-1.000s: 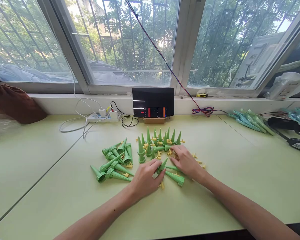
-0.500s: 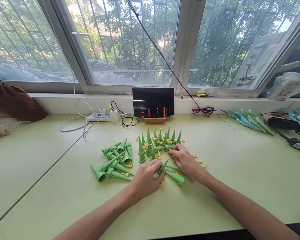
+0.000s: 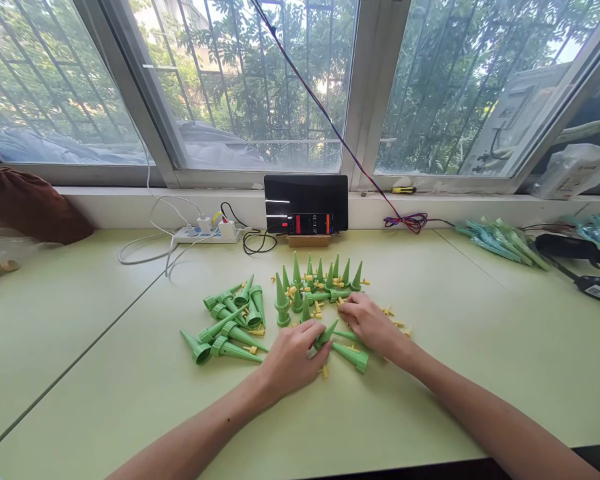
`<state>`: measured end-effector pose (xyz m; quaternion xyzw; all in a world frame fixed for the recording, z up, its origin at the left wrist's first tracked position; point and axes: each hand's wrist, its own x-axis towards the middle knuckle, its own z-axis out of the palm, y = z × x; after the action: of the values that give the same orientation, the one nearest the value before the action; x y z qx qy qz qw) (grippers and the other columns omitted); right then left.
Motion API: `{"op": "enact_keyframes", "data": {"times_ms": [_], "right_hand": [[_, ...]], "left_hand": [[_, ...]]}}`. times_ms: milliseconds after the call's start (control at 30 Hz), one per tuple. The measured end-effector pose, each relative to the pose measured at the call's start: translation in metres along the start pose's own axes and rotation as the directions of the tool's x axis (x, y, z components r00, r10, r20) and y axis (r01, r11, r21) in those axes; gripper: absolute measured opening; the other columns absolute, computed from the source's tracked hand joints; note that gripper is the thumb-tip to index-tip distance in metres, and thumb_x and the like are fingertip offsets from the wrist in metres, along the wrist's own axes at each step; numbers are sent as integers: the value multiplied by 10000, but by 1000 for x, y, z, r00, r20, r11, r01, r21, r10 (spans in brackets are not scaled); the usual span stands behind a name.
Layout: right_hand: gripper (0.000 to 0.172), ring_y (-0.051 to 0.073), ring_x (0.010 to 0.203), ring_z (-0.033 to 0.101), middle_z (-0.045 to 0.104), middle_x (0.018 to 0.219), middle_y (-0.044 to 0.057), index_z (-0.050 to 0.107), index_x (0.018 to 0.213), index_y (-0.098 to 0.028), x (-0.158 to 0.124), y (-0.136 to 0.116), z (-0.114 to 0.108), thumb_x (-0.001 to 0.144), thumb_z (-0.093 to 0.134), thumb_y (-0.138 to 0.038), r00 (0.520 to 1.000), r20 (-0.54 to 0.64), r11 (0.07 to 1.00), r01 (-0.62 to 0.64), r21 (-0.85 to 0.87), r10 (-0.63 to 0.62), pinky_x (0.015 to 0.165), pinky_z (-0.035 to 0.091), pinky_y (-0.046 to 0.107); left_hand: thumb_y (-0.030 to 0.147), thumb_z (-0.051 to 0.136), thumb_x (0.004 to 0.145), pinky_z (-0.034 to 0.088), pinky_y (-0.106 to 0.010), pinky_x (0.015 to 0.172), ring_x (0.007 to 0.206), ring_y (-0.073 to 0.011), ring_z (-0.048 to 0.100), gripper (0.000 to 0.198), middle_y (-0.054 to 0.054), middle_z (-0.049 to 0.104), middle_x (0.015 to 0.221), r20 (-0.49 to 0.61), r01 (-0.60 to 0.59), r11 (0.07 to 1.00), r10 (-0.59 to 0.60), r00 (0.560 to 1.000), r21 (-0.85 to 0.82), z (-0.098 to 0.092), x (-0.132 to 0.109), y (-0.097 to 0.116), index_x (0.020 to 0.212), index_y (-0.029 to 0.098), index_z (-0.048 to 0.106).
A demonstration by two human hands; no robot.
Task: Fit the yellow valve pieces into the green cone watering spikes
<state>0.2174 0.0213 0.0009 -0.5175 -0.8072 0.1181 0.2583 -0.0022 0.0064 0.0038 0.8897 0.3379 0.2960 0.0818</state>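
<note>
My left hand (image 3: 296,355) is closed around a green plastic cone spike (image 3: 329,331) with its tip pointing up and right. My right hand (image 3: 368,320) has its thumb and fingers pinched on a small yellow plastic valve (image 3: 341,302), partly hidden by the fingertips. Below and between the hands lies another green spike (image 3: 351,356) on its side. A loose yellow valve (image 3: 325,371) rests under my left thumb. Beyond the hands, several green spikes (image 3: 281,300) stand upright, with yellow valves among them.
To the left lies a heap of green spikes (image 3: 230,327). A phone (image 3: 311,224) leans against a dark screen (image 3: 305,193) at the back. A white power strip (image 3: 207,233) with cables sits left of it. Wrapped blue-green packets (image 3: 500,243) lie at the right.
</note>
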Motion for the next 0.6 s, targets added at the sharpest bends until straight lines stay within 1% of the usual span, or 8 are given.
{"op": "enact_keyframes", "data": {"times_ms": [133, 233, 400, 600], "right_hand": [[204, 201, 858, 582, 592, 916, 58, 667, 871, -180, 0, 0, 0, 986, 527, -86, 999, -21, 999, -30, -34, 29, 778, 486, 315], [146, 203, 889, 595, 613, 950, 63, 669, 925, -175, 0, -1, -2, 961, 565, -80, 998, -16, 995, -68, -70, 67, 795, 478, 309], [113, 204, 858, 609, 628, 935, 60, 667, 915, -180, 0, -4, -5, 958, 585, -114, 989, -21, 975, -146, -166, 144, 731, 449, 290], [138, 207, 835, 629, 663, 932, 68, 669, 888, -191, 1, -4, -5, 984, 572, -171, 979, -45, 950, -206, -234, 201, 664, 405, 280]], "left_hand": [[228, 528, 952, 363, -263, 569, 589, -133, 499, 129, 16, 568, 691, -6, 1, 1000, -1, 1000, 0, 0, 1, 1, 834, 195, 567], [234, 520, 954, 363, -262, 568, 582, -131, 494, 135, 13, 577, 691, -8, 5, 1000, -5, 1000, -2, 0, 0, 1, 837, 196, 576], [239, 517, 957, 363, -263, 571, 588, -134, 503, 135, 9, 582, 694, -5, 1, 1000, -1, 1000, 8, 0, 0, 1, 845, 194, 578], [232, 526, 953, 355, -261, 574, 584, -135, 508, 119, 15, 571, 687, 4, -3, 1000, 3, 1000, 17, 1, -1, 0, 845, 200, 565]]}}
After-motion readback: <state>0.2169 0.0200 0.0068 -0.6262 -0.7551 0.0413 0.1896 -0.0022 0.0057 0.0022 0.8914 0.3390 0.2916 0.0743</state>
